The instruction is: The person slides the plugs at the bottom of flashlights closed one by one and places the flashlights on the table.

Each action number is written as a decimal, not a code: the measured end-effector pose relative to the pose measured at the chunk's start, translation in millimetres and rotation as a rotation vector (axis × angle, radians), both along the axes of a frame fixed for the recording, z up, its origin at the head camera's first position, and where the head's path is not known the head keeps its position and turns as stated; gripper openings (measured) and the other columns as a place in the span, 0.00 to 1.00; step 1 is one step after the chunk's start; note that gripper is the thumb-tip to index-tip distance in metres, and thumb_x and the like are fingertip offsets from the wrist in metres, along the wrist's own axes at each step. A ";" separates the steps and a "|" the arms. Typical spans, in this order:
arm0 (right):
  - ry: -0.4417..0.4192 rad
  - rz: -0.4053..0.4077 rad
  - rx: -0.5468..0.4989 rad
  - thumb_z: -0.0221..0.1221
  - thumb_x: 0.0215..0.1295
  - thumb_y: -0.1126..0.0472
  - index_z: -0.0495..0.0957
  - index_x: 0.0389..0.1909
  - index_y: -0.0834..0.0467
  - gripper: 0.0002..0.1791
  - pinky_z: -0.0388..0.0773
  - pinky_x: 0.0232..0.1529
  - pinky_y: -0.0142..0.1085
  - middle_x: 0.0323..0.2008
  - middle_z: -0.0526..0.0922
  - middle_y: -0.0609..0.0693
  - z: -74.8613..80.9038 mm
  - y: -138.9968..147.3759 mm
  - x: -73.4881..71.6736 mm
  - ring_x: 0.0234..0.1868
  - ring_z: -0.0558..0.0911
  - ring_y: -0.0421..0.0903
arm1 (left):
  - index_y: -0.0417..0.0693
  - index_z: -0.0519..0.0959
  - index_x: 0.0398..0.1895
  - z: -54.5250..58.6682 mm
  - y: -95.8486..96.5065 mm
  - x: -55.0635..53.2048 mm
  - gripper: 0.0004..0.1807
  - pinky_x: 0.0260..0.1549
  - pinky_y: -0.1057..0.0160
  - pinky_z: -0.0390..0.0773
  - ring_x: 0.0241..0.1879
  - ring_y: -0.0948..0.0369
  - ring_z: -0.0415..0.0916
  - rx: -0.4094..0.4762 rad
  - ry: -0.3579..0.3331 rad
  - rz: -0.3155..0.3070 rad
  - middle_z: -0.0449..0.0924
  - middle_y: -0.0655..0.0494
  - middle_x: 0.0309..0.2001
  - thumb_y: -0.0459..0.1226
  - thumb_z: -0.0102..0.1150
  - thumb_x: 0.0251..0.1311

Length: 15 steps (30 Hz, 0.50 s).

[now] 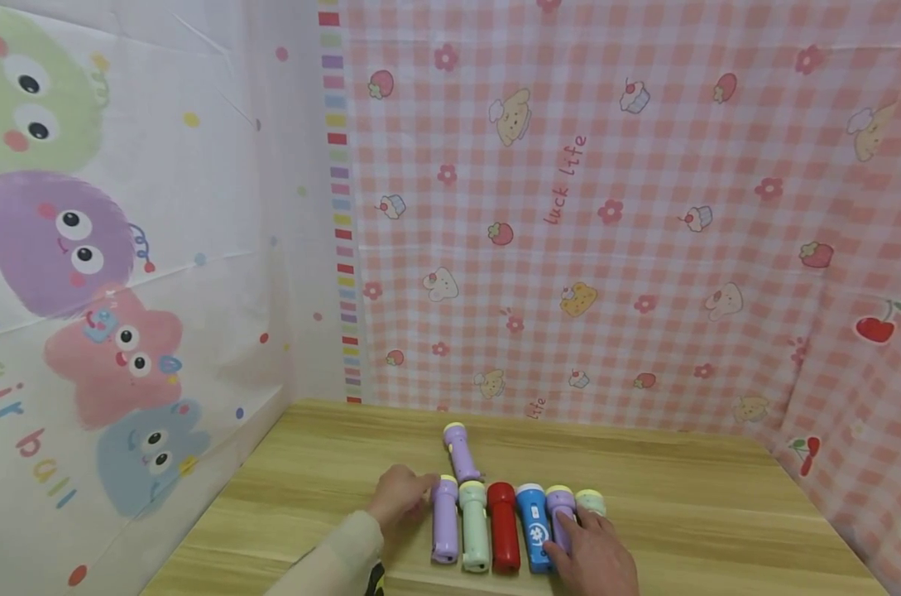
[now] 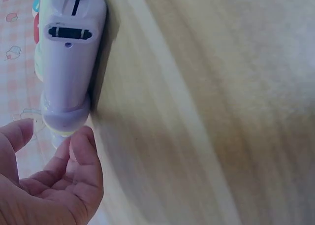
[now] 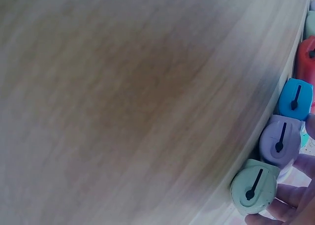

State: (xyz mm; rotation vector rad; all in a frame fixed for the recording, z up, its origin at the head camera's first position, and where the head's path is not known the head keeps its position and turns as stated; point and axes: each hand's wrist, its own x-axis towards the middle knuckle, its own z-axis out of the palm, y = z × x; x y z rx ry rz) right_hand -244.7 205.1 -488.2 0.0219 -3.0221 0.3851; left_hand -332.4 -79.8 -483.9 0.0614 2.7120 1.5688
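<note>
Several small flashlights lie side by side in a row. From left to right they are purple, pale green, red, blue, purple and pale green. Another purple flashlight lies behind the row's left part. My left hand has its fingertips right at the head of the leftmost purple flashlight, fingers loosely bent and thumb apart. My right hand lies with spread fingers over the right end, thumb on the blue flashlight, partly hiding the purple and green ones.
Everything lies on a wood-grain table. A pink checked cloth hangs behind it and along the right. On the left hangs a white cloth with cartoon figures.
</note>
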 end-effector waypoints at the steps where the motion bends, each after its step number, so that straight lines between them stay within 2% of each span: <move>1: 0.001 0.000 0.001 0.64 0.61 0.41 0.79 0.59 0.59 0.32 0.74 0.54 0.59 0.60 0.74 0.66 0.1 0.1 0.2 0.59 0.73 0.64 | 0.43 0.73 0.15 1.1 0.1 -1.0 0.20 0.13 0.68 0.68 0.12 0.63 0.68 -0.016 0.013 0.001 0.70 0.57 0.11 0.44 0.63 0.60; 5: -0.008 -0.007 0.002 0.64 0.61 0.41 0.79 0.59 0.59 0.32 0.74 0.54 0.59 0.60 0.74 0.66 -0.3 0.9 0.2 0.59 0.72 0.64 | 0.45 0.72 0.17 9.0 1.8 -4.5 0.19 0.12 0.67 0.67 0.12 0.62 0.68 -0.030 0.020 0.009 0.67 0.58 0.13 0.44 0.62 0.62; 9: -0.003 -0.012 0.002 0.65 0.61 0.41 0.79 0.60 0.58 0.32 0.74 0.54 0.59 0.61 0.73 0.66 -0.6 1.6 0.6 0.60 0.72 0.64 | 0.40 0.75 0.22 15.8 4.9 -12.0 0.17 0.14 0.67 0.68 0.14 0.62 0.67 -0.040 0.023 0.026 0.67 0.58 0.15 0.44 0.64 0.61; 15: 0.015 -0.004 0.003 0.65 0.61 0.42 0.78 0.60 0.58 0.32 0.74 0.53 0.59 0.61 0.73 0.66 0.5 1.0 1.2 0.60 0.72 0.65 | 0.39 0.79 0.26 22.8 8.8 -30.1 0.16 0.22 0.62 0.70 0.23 0.58 0.69 -0.160 0.065 0.038 0.73 0.54 0.23 0.45 0.65 0.58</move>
